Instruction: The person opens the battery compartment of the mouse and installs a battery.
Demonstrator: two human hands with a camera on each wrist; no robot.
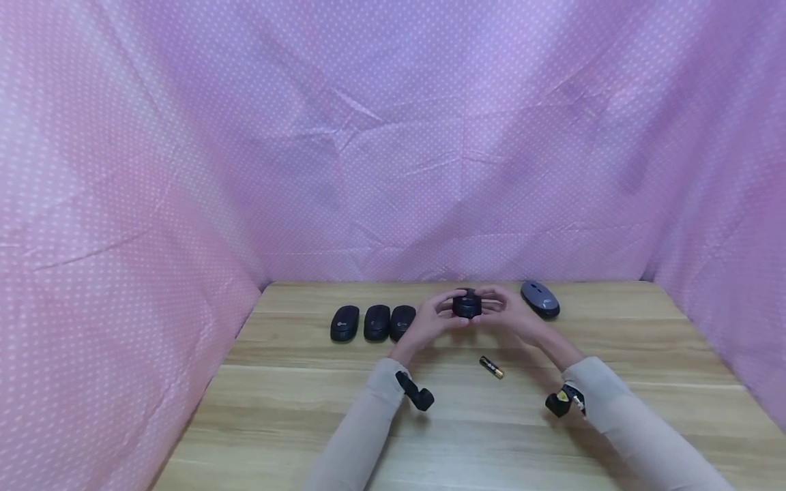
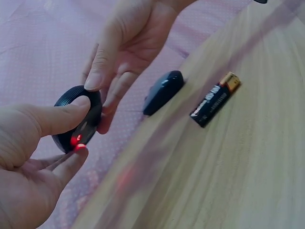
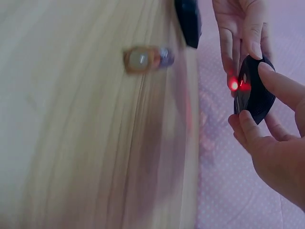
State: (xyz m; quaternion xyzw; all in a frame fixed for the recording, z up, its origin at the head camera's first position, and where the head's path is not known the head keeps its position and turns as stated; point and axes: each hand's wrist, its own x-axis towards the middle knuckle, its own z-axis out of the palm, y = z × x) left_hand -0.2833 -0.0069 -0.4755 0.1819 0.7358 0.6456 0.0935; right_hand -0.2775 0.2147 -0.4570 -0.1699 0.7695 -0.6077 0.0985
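Observation:
Both hands hold a black computer mouse (image 1: 467, 305) between them, raised over the far part of the table. My left hand (image 1: 432, 319) grips one end, with the thumb on the ribbed shell and fingers on the opposite face. At the other end, my right hand (image 1: 510, 315) pinches it with thumb and fingertips. A red light glows on the underside of the mouse (image 2: 93, 112), close to the left fingertips. On the table nearer the body lies a black and gold battery (image 1: 491, 367).
Left of the hands, black mice (image 1: 345, 324) stand in a row, the nearest partly behind the left hand. A grey mouse (image 1: 540, 299) lies at the back right of the wooden table (image 1: 276, 423). Pink dotted cloth (image 1: 393, 170) hangs behind and along both sides.

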